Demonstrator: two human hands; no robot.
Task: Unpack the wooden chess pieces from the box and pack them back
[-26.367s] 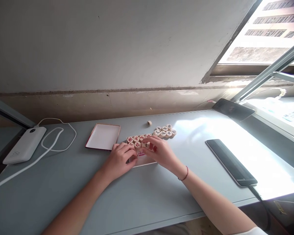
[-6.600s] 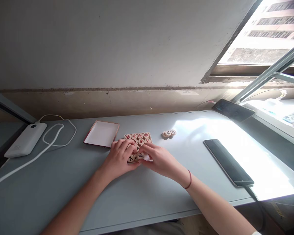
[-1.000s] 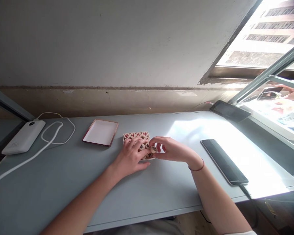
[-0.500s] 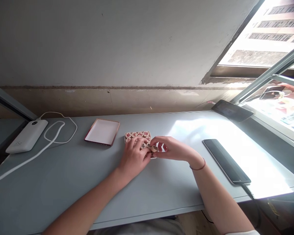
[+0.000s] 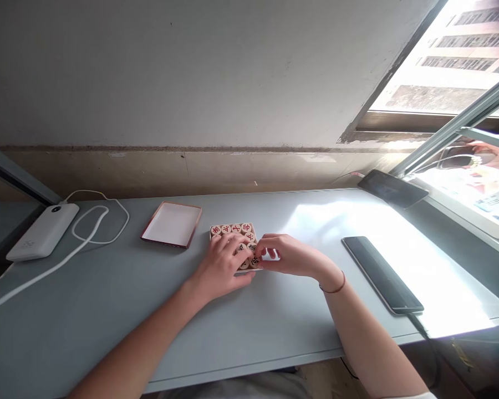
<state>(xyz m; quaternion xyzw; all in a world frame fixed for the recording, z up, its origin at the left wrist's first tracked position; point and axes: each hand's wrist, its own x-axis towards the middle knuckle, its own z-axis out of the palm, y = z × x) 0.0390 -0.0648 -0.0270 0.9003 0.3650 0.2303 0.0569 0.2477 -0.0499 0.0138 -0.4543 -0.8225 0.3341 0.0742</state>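
Observation:
A small square box [image 5: 258,270] holds several rows of round Chinese chess pieces, with red characters at the back and black ones near the front right. My left hand [image 5: 221,267] lies over the box's left part with fingers spread, its thumb stretched out along the front edge. At the front right corner a black-marked Chinese chess piece [image 5: 255,262] sits in the box, its face up. The bent fingers and thumb of my right hand [image 5: 289,254] are closed at that piece's right side. My fingers hide the pieces in the middle and left.
Left of the box lies an upturned lid [image 5: 172,223] with a white inside. Farther left is a white power bank [image 5: 44,231] with a looped white cable [image 5: 92,241]. A dark phone [image 5: 382,274] rests at the right, another dark device [image 5: 393,187] by the window.
The corner piece, tilted in my fingers before, now lies flat in the box. My left thumb has moved away from it toward the front edge.

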